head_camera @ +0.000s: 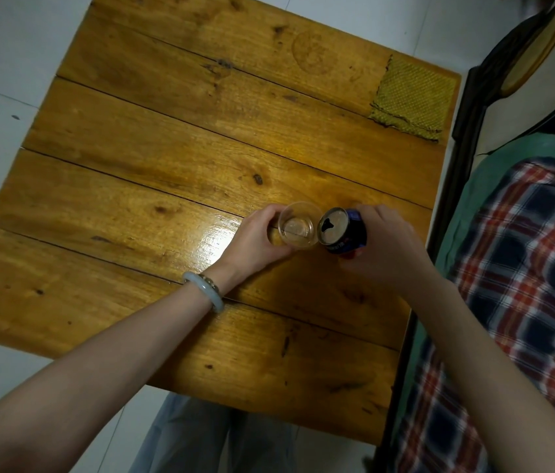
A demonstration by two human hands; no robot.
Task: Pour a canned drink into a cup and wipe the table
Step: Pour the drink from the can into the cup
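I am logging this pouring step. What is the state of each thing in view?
cup: upright; fill level unclear.
can: open, tilted toward the cup.
cloth: flat on the table, far right corner, untouched.
left hand: grips the cup.
right hand: grips the can.

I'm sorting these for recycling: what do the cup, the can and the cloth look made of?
Cup: clear thin plastic, probably; the table shows through its wall. Can: metal, it seems, with a dull stamped top and glossy blue printed side. Cloth: woven yellow-green fabric, matte, with a frayed edge.
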